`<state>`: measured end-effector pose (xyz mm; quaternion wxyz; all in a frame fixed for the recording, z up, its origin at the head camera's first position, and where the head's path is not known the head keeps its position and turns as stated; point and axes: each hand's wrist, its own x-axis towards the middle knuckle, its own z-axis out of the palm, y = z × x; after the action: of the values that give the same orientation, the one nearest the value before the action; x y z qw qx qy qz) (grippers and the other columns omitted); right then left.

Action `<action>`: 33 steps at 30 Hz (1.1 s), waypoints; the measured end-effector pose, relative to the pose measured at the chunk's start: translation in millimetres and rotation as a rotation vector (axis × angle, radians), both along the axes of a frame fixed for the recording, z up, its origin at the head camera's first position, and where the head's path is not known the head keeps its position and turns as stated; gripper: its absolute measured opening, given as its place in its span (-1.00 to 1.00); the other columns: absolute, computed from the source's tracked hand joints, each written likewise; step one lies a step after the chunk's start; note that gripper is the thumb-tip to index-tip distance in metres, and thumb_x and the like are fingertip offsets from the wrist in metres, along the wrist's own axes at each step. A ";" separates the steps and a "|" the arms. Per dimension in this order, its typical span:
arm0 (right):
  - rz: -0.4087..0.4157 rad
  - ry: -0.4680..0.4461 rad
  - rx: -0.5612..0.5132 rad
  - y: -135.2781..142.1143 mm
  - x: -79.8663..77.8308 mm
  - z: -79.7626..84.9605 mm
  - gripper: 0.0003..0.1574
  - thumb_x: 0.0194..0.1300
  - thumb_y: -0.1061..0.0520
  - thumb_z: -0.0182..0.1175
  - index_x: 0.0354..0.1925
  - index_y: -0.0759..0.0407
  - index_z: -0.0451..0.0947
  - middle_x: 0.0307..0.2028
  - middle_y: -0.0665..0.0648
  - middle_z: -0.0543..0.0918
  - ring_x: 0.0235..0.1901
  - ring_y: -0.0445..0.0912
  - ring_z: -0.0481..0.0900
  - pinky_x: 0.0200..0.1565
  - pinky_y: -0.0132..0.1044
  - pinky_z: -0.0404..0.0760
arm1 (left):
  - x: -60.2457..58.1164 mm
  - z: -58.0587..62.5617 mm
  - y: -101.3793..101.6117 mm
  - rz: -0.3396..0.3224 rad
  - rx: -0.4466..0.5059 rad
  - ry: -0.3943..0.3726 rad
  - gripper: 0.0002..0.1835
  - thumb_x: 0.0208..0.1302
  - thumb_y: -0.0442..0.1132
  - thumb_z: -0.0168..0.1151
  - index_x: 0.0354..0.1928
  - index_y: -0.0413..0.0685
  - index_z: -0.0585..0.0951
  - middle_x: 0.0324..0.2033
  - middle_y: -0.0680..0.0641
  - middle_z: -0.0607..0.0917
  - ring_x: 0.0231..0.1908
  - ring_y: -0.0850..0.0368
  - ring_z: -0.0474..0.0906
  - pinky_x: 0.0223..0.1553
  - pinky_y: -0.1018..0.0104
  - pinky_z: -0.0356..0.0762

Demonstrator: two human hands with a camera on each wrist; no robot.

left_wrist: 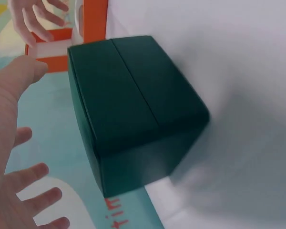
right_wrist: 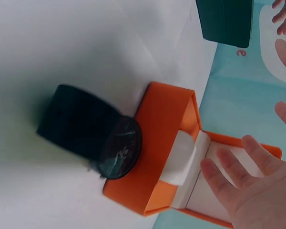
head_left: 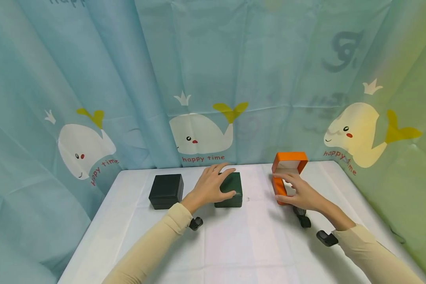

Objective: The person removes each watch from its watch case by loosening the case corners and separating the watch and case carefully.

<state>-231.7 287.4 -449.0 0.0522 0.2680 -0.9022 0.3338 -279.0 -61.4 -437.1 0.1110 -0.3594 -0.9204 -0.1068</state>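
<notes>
My left hand [head_left: 210, 186] hovers over a closed dark green box [left_wrist: 128, 95], its fingers loosely bent and spread. In the left wrist view that hand stands apart from the box. Above an opened orange box [right_wrist: 155, 138] hangs my right hand [head_left: 303, 194], fingers spread and holding nothing. The raised lid has a white lining, and a white cushion [right_wrist: 178, 160] sits inside the box. A watch [right_wrist: 118, 151] with a dark dial and a black strap stands on the table against the orange box's front. In the head view the right hand partly hides the box and watch.
A closed black box [head_left: 166, 191] stands left of the green one on the white-covered table [head_left: 234, 244]. Behind the table hangs a blue-green curtain [head_left: 277, 118] printed with whales. Black camera mounts [head_left: 327, 238] sit under both wrists.
</notes>
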 end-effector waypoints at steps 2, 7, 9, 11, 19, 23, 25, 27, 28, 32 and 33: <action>0.004 0.018 0.015 -3.2 -2.2 1.0 -0.15 0.26 0.03 0.49 0.43 0.14 0.42 0.36 0.41 0.37 0.24 0.32 0.40 0.07 0.33 0.55 | 1.1 -0.3 -6.0 -0.001 0.013 -0.014 -0.19 0.29 0.26 0.32 0.51 0.16 0.37 0.48 -0.15 0.33 0.39 -0.23 0.32 0.39 -0.22 0.24; 0.011 0.017 0.037 -12.5 -7.1 3.8 -0.12 0.25 -0.04 0.50 0.43 0.16 0.41 0.35 0.39 0.41 0.28 0.27 0.39 0.12 0.30 0.52 | 4.2 -1.0 -20.4 -0.002 0.037 -0.038 -0.19 0.28 0.24 0.33 0.50 0.14 0.38 0.48 -0.18 0.33 0.39 -0.25 0.32 0.37 -0.25 0.24; 0.015 0.001 0.037 -16.1 -8.8 4.6 -0.11 0.26 -0.06 0.49 0.44 0.15 0.40 0.36 0.37 0.40 0.30 0.26 0.38 0.18 0.31 0.48 | 5.1 -1.8 -25.9 0.003 0.042 -0.036 -0.18 0.27 0.24 0.33 0.50 0.13 0.39 0.48 -0.18 0.32 0.38 -0.25 0.32 0.36 -0.25 0.26; 0.018 -0.008 0.036 -19.6 -10.5 5.0 -0.10 0.26 -0.07 0.49 0.45 0.14 0.39 0.37 0.38 0.38 0.32 0.26 0.36 0.21 0.31 0.46 | 5.8 -2.9 -31.2 0.014 0.040 -0.033 -0.18 0.27 0.25 0.33 0.51 0.15 0.38 0.48 -0.17 0.32 0.38 -0.24 0.33 0.35 -0.25 0.27; 0.037 -0.024 0.025 -32.5 -16.7 5.1 -0.07 0.24 -0.14 0.49 0.45 0.06 0.39 0.36 0.33 0.39 0.30 0.24 0.37 0.19 0.35 0.45 | 9.1 -6.4 -47.8 0.040 0.041 -0.043 -0.17 0.25 0.26 0.33 0.51 0.19 0.36 0.47 -0.19 0.34 0.37 -0.23 0.34 0.30 -0.27 0.33; 0.051 -0.011 0.030 -37.9 -18.5 5.9 -0.08 0.23 -0.14 0.49 0.45 0.06 0.39 0.35 0.31 0.41 0.29 0.22 0.39 0.20 0.35 0.45 | 9.6 -8.3 -52.7 0.037 0.047 -0.047 -0.16 0.24 0.25 0.35 0.52 0.18 0.35 0.47 -0.19 0.34 0.37 -0.24 0.35 0.29 -0.27 0.34; 0.065 -0.004 0.025 -41.1 -19.6 6.3 -0.07 0.23 -0.12 0.50 0.45 0.07 0.39 0.36 0.29 0.41 0.30 0.20 0.38 0.22 0.33 0.44 | 10.1 -9.1 -54.8 0.038 0.048 -0.053 -0.15 0.24 0.25 0.36 0.52 0.17 0.35 0.47 -0.18 0.33 0.37 -0.25 0.34 0.28 -0.28 0.34; 0.080 -0.001 0.020 -44.5 -20.8 6.7 -0.07 0.23 -0.11 0.50 0.46 0.08 0.38 0.36 0.28 0.41 0.31 0.19 0.37 0.24 0.31 0.43 | 10.9 -9.5 -56.8 0.037 0.053 -0.058 -0.14 0.23 0.24 0.36 0.52 0.16 0.36 0.47 -0.18 0.34 0.37 -0.25 0.34 0.28 -0.29 0.34; 0.088 0.003 0.021 -46.1 -21.7 6.7 -0.06 0.23 -0.11 0.50 0.46 0.08 0.38 0.36 0.27 0.41 0.32 0.18 0.37 0.24 0.30 0.43 | 11.3 -9.7 -57.8 0.039 0.053 -0.062 -0.14 0.23 0.24 0.36 0.52 0.17 0.35 0.47 -0.18 0.34 0.37 -0.25 0.34 0.27 -0.29 0.34; 0.102 -0.001 0.029 -52.5 -25.6 6.0 -0.05 0.24 -0.13 0.49 0.48 0.04 0.36 0.37 0.26 0.40 0.30 0.19 0.40 0.17 0.26 0.51 | 12.6 -10.7 -61.4 0.049 0.055 -0.077 -0.12 0.22 0.27 0.36 0.53 0.18 0.34 0.47 -0.18 0.33 0.35 -0.25 0.36 0.24 -0.30 0.37; 0.103 -0.005 0.032 -54.2 -26.6 5.7 -0.04 0.24 -0.14 0.49 0.48 0.02 0.35 0.38 0.26 0.39 0.29 0.19 0.41 0.15 0.25 0.53 | 12.6 -11.4 -62.3 0.049 0.058 -0.077 -0.12 0.22 0.26 0.37 0.53 0.17 0.34 0.47 -0.18 0.34 0.34 -0.25 0.37 0.22 -0.31 0.38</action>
<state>-258.3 233.2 -443.3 0.0285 0.3138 -0.8926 0.3224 -266.4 -123.7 -448.5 0.0884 -0.3290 -0.9290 -0.1446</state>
